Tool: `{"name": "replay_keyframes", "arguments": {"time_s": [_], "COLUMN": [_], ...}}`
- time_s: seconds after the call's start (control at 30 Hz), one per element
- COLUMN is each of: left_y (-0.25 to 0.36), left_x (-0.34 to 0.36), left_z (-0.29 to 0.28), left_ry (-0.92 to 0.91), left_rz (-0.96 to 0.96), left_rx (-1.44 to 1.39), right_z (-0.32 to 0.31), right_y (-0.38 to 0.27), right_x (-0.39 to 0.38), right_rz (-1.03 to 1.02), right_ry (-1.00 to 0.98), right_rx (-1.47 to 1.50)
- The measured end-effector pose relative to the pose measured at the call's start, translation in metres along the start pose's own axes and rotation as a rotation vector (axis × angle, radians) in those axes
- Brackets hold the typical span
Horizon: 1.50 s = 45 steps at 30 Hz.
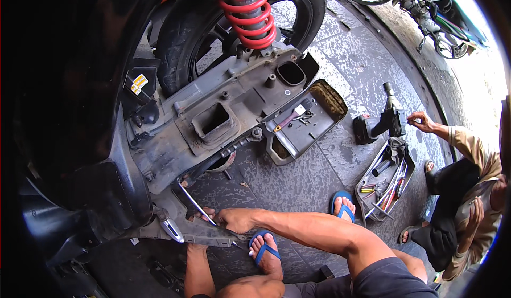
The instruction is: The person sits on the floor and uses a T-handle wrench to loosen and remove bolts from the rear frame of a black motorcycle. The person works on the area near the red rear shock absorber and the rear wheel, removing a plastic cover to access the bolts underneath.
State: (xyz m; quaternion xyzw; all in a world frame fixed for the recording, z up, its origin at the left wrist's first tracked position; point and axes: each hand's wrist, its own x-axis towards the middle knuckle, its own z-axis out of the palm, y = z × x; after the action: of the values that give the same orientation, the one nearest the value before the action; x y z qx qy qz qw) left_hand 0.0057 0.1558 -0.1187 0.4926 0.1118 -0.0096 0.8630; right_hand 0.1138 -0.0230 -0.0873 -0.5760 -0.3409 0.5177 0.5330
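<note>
My right hand [237, 221] is closed at the lower end of a slim silver rod [194, 202], which slants up beneath the motorcycle's dark housing [167, 138]. My left hand [197, 250] reaches under a grey plastic panel [165, 202], its fingers mostly hidden. A silver-trimmed footpeg or lever [170, 229] lies beside the hands. Above are the red coil spring [250, 26] and rear wheel [175, 58].
An open tray [319, 135] holds a brush and bolts. A cordless impact wrench [394, 119] and a tool tray [364, 202] rest on the tiles [282, 191]. A co-worker [468, 202] crouches at the right; parked motorbikes [420, 18] stand behind.
</note>
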Motion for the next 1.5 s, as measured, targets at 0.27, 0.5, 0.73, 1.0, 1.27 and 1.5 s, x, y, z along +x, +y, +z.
{"name": "replay_keyframes", "arguments": {"time_s": [0.27, 0.5, 0.73, 1.0, 1.27, 1.5], "left_y": [0.012, 0.005, -0.002, 0.004, 0.007, 0.007], "left_x": [0.007, -0.005, -0.002, -0.003, -0.001, 0.003], "left_z": [0.001, 0.011, -0.006, 0.011, 0.015, 0.006], "left_ry": [-0.072, 0.121, -0.043, 0.053, 0.062, 0.081], "left_rz": [-0.103, -0.082, -0.080, 0.031, -0.114, -0.070], "left_rx": [-0.017, 0.028, -0.091, 0.031, 0.055, -0.047], "right_z": [0.009, 0.005, 0.006, 0.012, 0.004, 0.015], "right_y": [-0.004, 0.011, -0.008, 0.006, 0.010, 0.006], "right_x": [0.005, 0.003, -0.002, 0.005, 0.004, 0.008], "right_rz": [0.077, 0.017, 0.025, 0.000, 0.034, 0.062], "right_ry": [0.190, -0.012, 0.170, -0.016, 0.056, 0.164], "right_rx": [-0.225, 0.095, -0.117, 0.170, 0.034, -0.106]}}
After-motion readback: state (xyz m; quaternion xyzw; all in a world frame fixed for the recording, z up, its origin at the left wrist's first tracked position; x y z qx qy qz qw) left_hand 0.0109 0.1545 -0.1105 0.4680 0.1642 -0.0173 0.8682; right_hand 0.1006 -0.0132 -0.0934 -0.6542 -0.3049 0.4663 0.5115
